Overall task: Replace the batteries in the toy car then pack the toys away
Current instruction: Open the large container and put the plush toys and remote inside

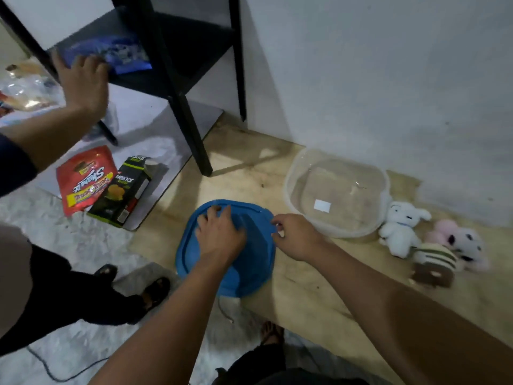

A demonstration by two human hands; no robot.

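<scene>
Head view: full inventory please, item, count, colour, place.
lid: 1, blue, on floor, centre, under both hands
tub: 1, clear, empty, on floor right of lid
plush toys: about 4, white, pink, spotted, striped, on floor right of tub
pouch: 1, red, on floor left
box: 1, black and green, right of the pouch, overlapping it
packet: 1, blue, on black shelf, top left
second person's hand: 1, reaching at the packet
sandalled feet: 2, left of lid
cable: 1, dark, bottom left floor
left hand: flat on lid
right hand: fingers at lid's right edge
</scene>
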